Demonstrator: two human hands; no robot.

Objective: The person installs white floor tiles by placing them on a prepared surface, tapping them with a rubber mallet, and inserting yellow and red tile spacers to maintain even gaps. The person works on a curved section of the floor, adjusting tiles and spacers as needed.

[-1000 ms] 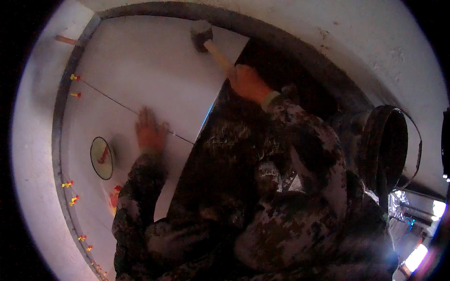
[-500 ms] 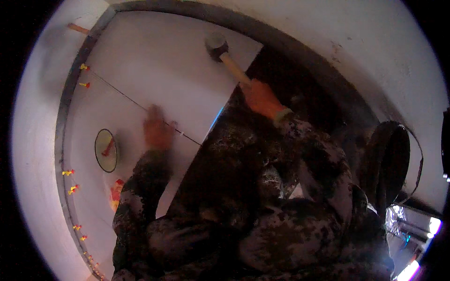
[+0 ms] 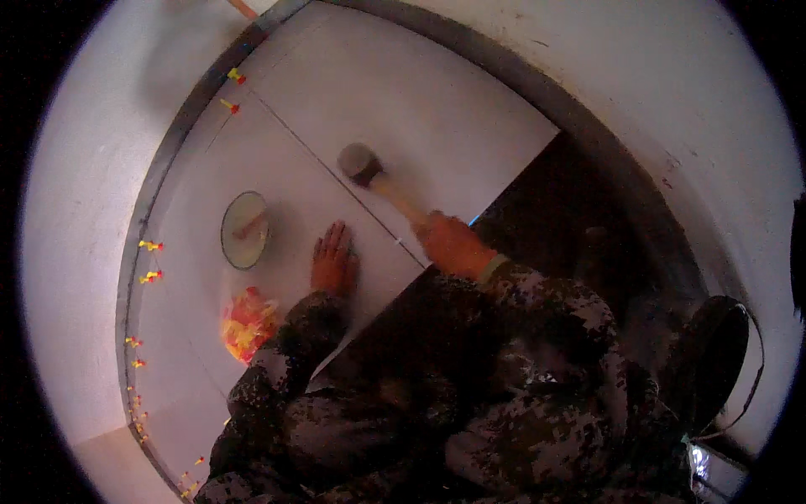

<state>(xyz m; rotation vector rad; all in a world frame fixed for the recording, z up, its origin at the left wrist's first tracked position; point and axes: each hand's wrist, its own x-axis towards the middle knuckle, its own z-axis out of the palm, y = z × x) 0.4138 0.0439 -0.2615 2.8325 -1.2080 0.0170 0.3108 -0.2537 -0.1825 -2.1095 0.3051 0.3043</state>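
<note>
My right hand (image 3: 457,246) is wrapped round the wooden handle of a rubber mallet (image 3: 360,164). The mallet's head, pale on its face and dark behind, is over the large light floor tile (image 3: 445,109), close to the dark joint; I cannot tell if it touches. My left hand (image 3: 334,262) rests flat with fingers stretched out on the neighbouring light tile (image 3: 294,151), left of the joint. A small white spacer (image 3: 399,241) sits in the joint between the hands.
A round clear bowl (image 3: 245,230) with a reddish piece inside stands left of my left hand. Near my forearm lies a bag of red and yellow pieces (image 3: 250,323). Yellow-red tile clips (image 3: 151,275) line the left edge. Dark bare floor (image 3: 579,210) and a black bucket (image 3: 718,361) are on the right.
The mallet has come from the far right tile back toward the joint. My left hand has moved off the joint and settled on the left tile. The whole view has shifted.
</note>
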